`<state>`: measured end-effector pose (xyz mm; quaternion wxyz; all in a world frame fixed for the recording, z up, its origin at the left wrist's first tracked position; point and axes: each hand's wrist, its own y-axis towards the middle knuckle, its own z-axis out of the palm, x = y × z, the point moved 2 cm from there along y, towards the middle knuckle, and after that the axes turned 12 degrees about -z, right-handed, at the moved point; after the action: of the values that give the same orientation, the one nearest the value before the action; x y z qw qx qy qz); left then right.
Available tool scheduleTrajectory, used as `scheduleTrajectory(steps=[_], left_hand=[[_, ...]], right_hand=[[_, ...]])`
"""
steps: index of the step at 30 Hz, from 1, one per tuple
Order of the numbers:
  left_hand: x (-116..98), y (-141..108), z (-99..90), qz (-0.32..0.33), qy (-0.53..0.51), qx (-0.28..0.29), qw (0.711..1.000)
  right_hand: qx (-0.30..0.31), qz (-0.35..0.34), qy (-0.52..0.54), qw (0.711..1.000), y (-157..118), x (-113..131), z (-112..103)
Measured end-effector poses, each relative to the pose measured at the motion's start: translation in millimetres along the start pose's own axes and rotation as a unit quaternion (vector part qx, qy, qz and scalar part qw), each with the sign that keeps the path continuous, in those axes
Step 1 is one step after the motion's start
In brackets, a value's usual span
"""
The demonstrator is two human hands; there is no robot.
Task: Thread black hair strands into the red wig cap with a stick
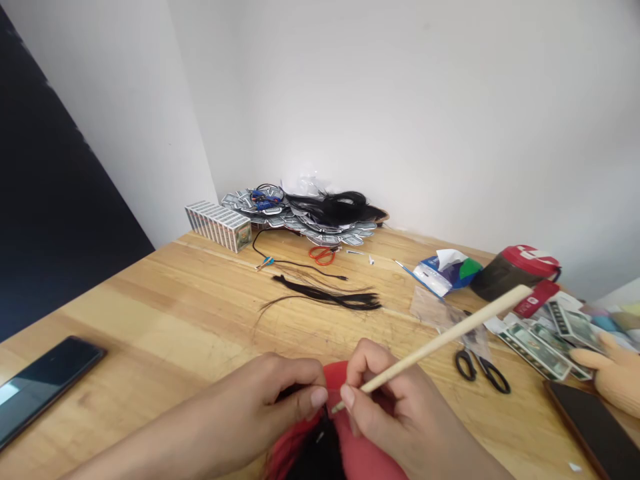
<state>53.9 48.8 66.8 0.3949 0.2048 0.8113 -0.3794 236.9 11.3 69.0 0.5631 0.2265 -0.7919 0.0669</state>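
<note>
A pale wooden stick [450,339] slants up to the right, gripped near its lower end by my right hand [387,393]. Its tip points at black hair [317,450] on a rounded red-pink form [367,453] at the bottom centre. My left hand [285,393] is closed in a pinch just left of the tip, over the edge of the form. What those left fingers hold is too small to make out. Below the hands, the form runs out of the frame.
A loose black hair strand [330,293] lies mid-table. Behind are orange scissors [323,255], stacked boxes [217,225] and a black hair bundle [337,208]. Black-handled scissors [483,370], a red-lidded container [517,270] and a phone [593,430] are right; another phone [50,383] is left.
</note>
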Motion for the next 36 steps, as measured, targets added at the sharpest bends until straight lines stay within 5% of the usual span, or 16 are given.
scheduleTrajectory(steps=[25, 36], left_hand=[[-11, -13, 10.1, 0.049, 0.143, -0.083, 0.985], [-9, -19, 11.1, 0.053, 0.178, -0.057, 0.981]], right_hand=[[-0.013, 0.041, -0.001, 0.999, -4, -1, 2], [-0.027, 0.033, 0.017, 0.999, -4, 3, 1]])
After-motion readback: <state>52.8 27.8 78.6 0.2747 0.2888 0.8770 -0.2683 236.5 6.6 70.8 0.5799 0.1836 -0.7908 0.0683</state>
